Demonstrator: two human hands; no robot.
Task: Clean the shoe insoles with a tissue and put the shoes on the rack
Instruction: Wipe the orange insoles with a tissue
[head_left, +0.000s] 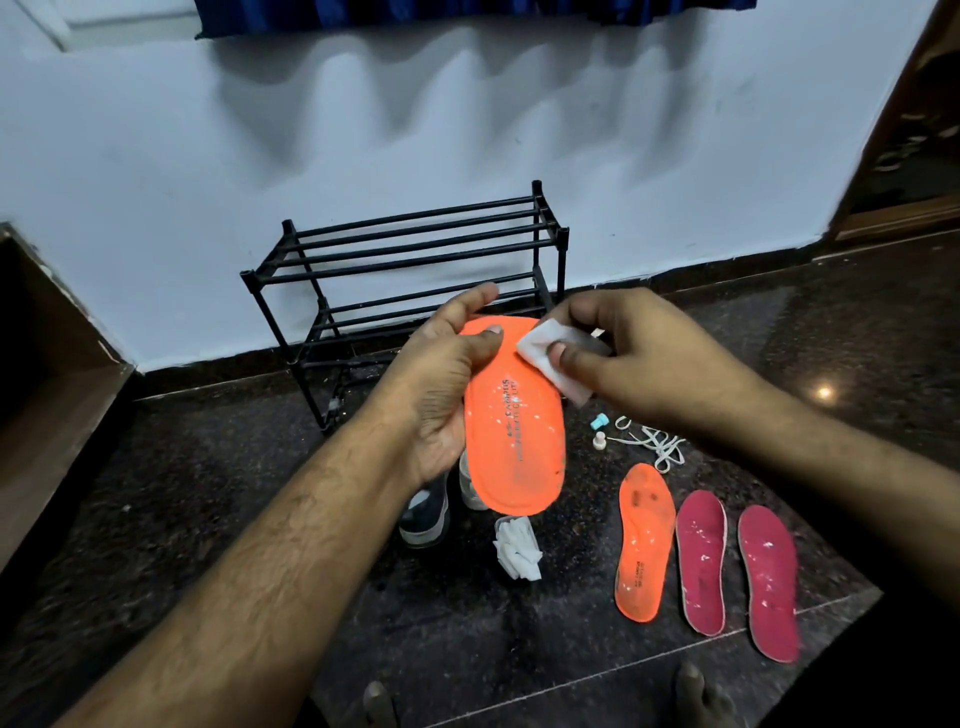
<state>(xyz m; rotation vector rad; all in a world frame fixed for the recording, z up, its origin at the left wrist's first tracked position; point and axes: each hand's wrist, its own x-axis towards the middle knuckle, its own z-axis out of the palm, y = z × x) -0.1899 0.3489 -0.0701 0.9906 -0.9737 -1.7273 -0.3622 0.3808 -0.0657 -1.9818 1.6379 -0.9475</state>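
Observation:
My left hand (447, 374) grips an orange insole (514, 441) by its upper left edge and holds it up in front of the black shoe rack (405, 260). My right hand (623, 353) pinches a folded white tissue (545, 348) against the insole's upper right part. White specks dot the insole's surface. On the floor to the right lie a second orange insole (641, 540) and two dark pink insoles (701, 561) (769, 582). Two shoes (428, 512) (470, 486) stand on the floor, partly hidden behind the held insole and my left hand.
A small pile of white tissues (517, 551) lies on the dark floor below the held insole. White laces (654, 441) and two small bottle-like items (600, 431) lie behind the insoles. My toes (691, 686) show at the bottom edge. A wooden door (914, 130) stands at the right.

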